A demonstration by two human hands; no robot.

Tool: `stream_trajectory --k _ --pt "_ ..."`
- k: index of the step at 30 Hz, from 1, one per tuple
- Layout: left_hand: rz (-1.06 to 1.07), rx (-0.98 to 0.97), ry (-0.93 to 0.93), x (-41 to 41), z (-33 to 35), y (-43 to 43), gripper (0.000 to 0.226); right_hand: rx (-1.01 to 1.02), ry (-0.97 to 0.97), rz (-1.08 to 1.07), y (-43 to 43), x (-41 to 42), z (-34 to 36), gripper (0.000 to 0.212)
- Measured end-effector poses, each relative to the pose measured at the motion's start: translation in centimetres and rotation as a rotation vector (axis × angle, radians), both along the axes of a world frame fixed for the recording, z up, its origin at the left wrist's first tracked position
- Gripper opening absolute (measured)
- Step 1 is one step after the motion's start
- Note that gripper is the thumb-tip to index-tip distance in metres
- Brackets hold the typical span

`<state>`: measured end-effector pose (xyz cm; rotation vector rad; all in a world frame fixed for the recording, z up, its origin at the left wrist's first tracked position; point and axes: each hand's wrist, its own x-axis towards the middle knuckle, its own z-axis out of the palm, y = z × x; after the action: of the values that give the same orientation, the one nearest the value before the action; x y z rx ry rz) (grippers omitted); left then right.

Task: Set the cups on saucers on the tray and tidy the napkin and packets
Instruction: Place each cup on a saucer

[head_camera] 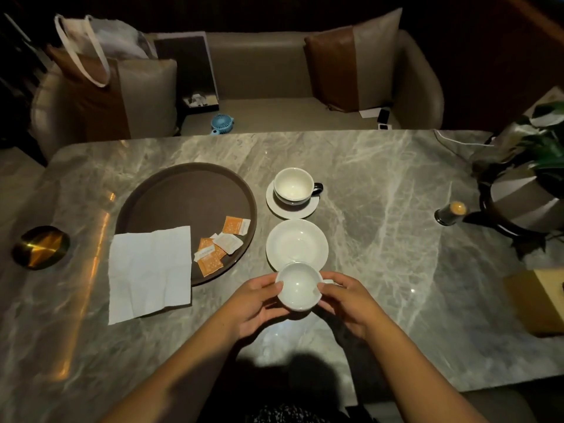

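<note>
I hold a white cup in both hands just above the marble table; my left hand grips its left side and my right hand its right side by the handle. Just beyond it lies an empty white saucer. Farther back a second white cup with a dark handle stands on its own saucer. The round brown tray lies to the left, holding several orange and white packets. An unfolded white napkin overlaps the tray's near rim and the table.
A brass bowl sits at the table's left edge. At the right stand a dark bottle, a potted plant on a black stand and a wooden box. A sofa with cushions runs behind the table.
</note>
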<state>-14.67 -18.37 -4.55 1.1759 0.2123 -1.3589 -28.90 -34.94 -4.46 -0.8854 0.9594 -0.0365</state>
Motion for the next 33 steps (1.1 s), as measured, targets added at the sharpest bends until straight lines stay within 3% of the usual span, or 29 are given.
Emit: stream_trajectory --k 6,14,33 --pt "0.054 0.063 -0.066 0.0 -0.7 -1.6 0.031 -0.041 -0.012 -0.023 -1.3 0.4 -0.6 0.022" --pt "0.117 0.157 -0.237 2.9 -0.3 -5.6 0.028 -0.145 -0.030 -0.095 -3.3 4.5 -0.6 0.018" --pt "0.073 0.158 -0.248 5.4 -3.4 -7.8 0.025 -0.409 0.119 0.034 -5.1 7.5 -4.4 0.019"
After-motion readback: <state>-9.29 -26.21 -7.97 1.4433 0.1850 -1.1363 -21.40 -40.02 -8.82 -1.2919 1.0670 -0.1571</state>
